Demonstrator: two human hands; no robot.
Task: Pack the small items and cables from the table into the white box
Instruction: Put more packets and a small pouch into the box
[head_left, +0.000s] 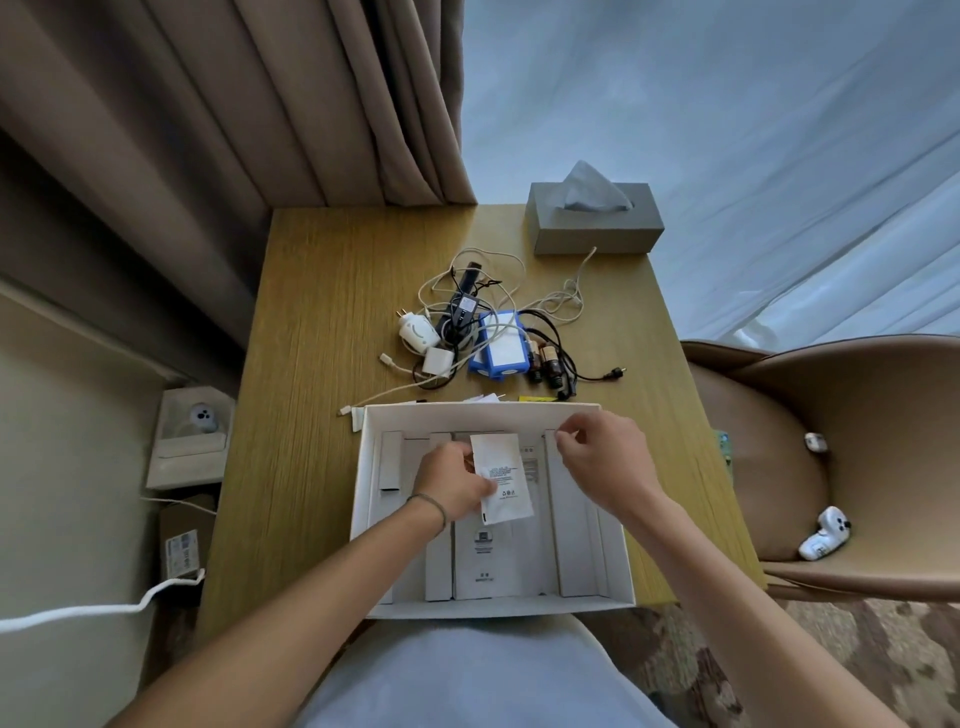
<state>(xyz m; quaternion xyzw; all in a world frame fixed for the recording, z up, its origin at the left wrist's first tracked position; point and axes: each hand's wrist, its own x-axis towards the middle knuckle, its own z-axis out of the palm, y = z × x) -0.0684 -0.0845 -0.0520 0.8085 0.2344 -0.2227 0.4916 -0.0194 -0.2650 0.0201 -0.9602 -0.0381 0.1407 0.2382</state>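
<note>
A small white printed packet (501, 478) is held over the middle of the white box (621, 566), pinched at its lower left edge by the closed fingers (485, 486) of the left hand (452, 480). The right hand (605, 462) hovers just to the right of the packet, near the box's far right corner; its thumb and forefinger are drawn together, but whether anything thin is caught between them cannot be told. Beneath both hands the box is seen to be lined with white cardboard dividers (389, 460) and a flat printed insert (483, 566); no cable is visible inside it.

Packing is judged to be at an early stage. Beyond the fingers, on the far side of the box, almost everything remains on the wooden surface (322, 322): a tangle of white and black cables (511, 301), a rounded white plug adapter (418, 332), a small white square charger (436, 362), a black power brick (462, 304), blue-edged battery packs (501, 351) and small brown bottles (545, 361). Just past the box's far rim a loose white connector (345, 411) and a yellow slip (537, 398) are seen.

A grey tissue box (595, 221) stands at the far right corner of the surface and is not taken to belong to the load. Only the packet is judged to be on its way in; the whole cable heap is left to be gathered.
</note>
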